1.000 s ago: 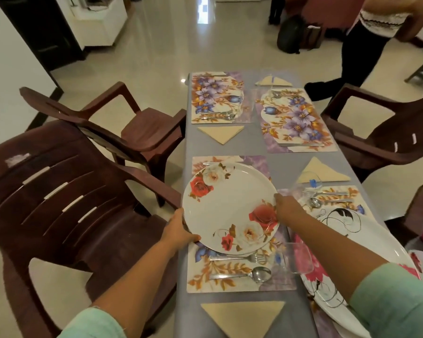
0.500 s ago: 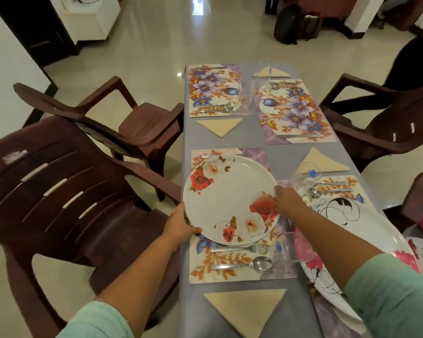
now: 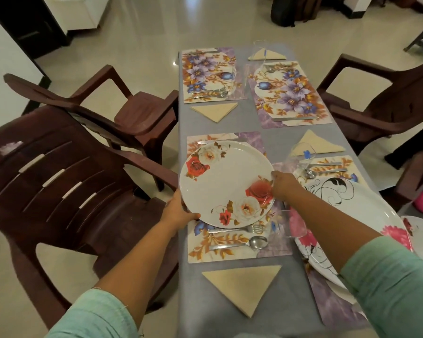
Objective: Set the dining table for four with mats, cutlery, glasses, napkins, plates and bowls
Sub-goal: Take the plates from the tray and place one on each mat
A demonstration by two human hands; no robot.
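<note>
Both hands, left hand [image 3: 177,212] and right hand [image 3: 282,186], grasping rose plate [image 3: 226,184] over near-left mat [image 3: 230,250], 9 o'clock. Mats, cutlery, napkins laid; far plates, bowls outstanding.

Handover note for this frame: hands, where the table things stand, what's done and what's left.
Left hand and right hand both grip the rose plate by its rim, over the near-left mat; fork and spoon lie on that mat.
Done: four mats, cutlery and folded napkins, e.g. the near napkin, are out. The swirl plate is on the near-right mat.
Left: set this plate down; the far mats have no plates; no bowls seen.
</note>
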